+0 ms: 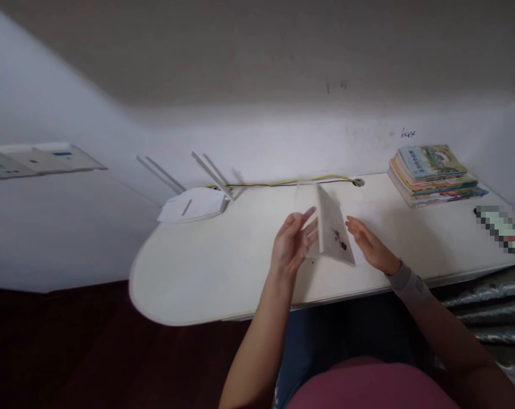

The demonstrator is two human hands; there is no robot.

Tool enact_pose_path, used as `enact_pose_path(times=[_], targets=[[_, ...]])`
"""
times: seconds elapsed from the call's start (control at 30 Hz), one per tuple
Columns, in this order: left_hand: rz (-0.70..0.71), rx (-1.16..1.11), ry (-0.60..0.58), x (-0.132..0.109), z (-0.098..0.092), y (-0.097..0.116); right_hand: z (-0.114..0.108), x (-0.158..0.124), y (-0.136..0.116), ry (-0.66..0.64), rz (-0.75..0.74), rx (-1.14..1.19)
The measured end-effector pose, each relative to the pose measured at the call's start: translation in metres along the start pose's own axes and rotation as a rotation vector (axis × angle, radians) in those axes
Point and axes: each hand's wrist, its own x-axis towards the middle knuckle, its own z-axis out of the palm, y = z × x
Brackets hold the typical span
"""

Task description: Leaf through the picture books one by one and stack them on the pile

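Note:
A thin white notebook (335, 230) with a small dark floral print stands on edge, partly opened, on the white desk (223, 272). My left hand (290, 241) is at its left side, fingers stretched out and apart against or just beside the left cover; contact is hard to make out because the fingers are slightly blurred. To the right of the notebook is my right hand (370, 244), its fingers extended and a small gap between them and the cover. The right wrist wears a grey band (408, 282).
A white router (193, 205) with raised antennas sits at the desk's left end. Its yellow and black cables (278, 183) run along the wall to a cable hole (358, 182). A stack of books (432, 173) and a pixelated device (502, 227) lie at the right.

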Motion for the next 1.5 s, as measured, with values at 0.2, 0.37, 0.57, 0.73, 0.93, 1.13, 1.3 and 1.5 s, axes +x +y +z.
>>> enact_pose_path(times=[0.2, 0.37, 0.57, 0.73, 0.93, 1.13, 1.3, 1.5], targets=[[-0.032, -0.043, -0.047, 0.009, 0.02, -0.011, -0.052, -0.008, 0.009, 0.155, 0.359, 0.536], [-0.039, 0.578, 0.298, -0.014, -0.072, -0.036, -0.067, -0.032, 0.045, 0.226, 0.463, 0.528], [0.141, 1.551, 0.508, -0.04, -0.092, -0.043, -0.052, -0.031, 0.062, 0.183, 0.3, 0.362], [0.458, 1.468, 0.168, -0.033, -0.022, -0.07, -0.049, -0.031, 0.066, 0.229, 0.236, 0.103], [0.337, 1.567, -0.234, -0.029, 0.022, -0.112, -0.056, -0.042, 0.074, 0.352, 0.324, -0.092], [0.346, 1.65, -0.252, -0.032, 0.018, -0.109, -0.063, -0.051, 0.074, 0.352, 0.314, -0.15], [0.351, 1.642, -0.241, -0.033, 0.02, -0.108, -0.068, -0.043, 0.036, 0.289, 0.176, -0.072], [0.345, 1.621, -0.259, -0.034, 0.021, -0.109, -0.029, 0.008, -0.005, 0.102, -0.161, -0.215]])
